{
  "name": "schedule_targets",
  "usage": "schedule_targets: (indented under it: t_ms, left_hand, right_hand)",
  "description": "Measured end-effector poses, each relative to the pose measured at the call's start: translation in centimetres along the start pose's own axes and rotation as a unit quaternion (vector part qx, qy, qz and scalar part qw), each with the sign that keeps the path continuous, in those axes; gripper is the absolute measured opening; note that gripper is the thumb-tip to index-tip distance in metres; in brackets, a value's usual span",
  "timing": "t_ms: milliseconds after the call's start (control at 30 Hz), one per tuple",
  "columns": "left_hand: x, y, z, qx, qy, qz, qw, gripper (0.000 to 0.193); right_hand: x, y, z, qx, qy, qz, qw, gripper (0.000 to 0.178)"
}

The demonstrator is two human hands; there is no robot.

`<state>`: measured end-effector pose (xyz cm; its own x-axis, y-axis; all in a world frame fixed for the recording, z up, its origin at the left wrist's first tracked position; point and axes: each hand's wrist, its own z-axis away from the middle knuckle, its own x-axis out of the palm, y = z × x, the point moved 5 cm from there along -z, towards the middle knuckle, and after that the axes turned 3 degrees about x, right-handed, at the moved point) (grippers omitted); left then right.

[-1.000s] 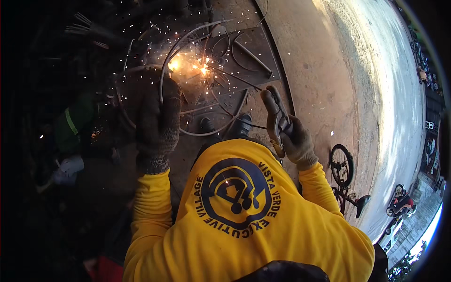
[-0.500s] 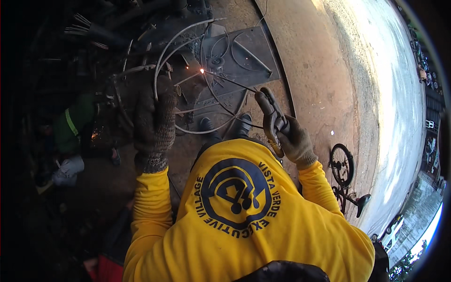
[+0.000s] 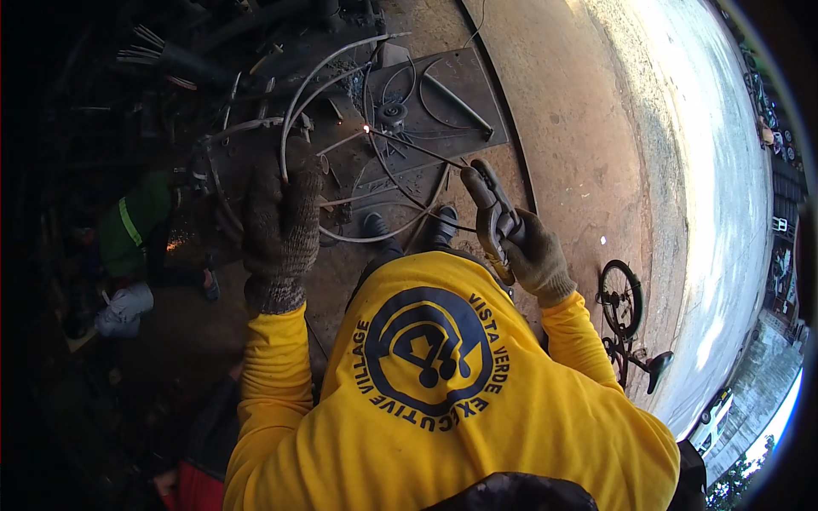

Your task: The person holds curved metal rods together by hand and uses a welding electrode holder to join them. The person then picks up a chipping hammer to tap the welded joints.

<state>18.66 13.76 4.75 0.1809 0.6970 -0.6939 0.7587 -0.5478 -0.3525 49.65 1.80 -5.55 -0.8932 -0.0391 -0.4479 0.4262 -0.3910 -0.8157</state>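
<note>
My right hand (image 3: pixel 540 261), in a knitted work glove, is closed around a welding electrode holder (image 3: pixel 488 204). A thin dark welding electrode (image 3: pixel 417 146) runs from its jaws up and left, and its far tip glows orange against the metalwork. On the left, my gloved left hand (image 3: pixel 285 226) is in shadow, with its fingers at a curved metal rod (image 3: pixel 288 128). The rod disappears into the glove, which seems closed on it. Bent rods form a round frame (image 3: pixel 375 239) between my hands.
A dark metal plate (image 3: pixel 469 94) lies ahead, carrying a coil of wire (image 3: pixel 392 113) and a pipe (image 3: pixel 460 106). My shoes (image 3: pixel 443 226) stand below the frame. At left a person in green (image 3: pixel 136 223) crouches near orange sparks. A bicycle (image 3: pixel 622 300) lies to the right.
The glow at the electrode's tip has become smaller and dimmer. My left hand has shifted very slightly; the right hand and electrode holder are almost where they were.
</note>
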Motion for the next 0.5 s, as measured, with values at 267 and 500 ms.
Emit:
schedule_targets:
  t_ms: [267, 500]
  left_hand:
    - [0.0, 0.3, 0.5, 0.000, -0.004, -0.002, 1.000, 0.038]
    - [1.0, -0.3, 2.1, -0.021, 0.004, 0.110, 0.994, 0.040]
  right_hand:
    - [0.2, 0.0, -0.1, -0.007, -0.005, -0.002, 1.000, 0.052]
    - [0.2, -0.4, 0.0, -0.008, -0.010, 0.008, 1.000, 0.052]
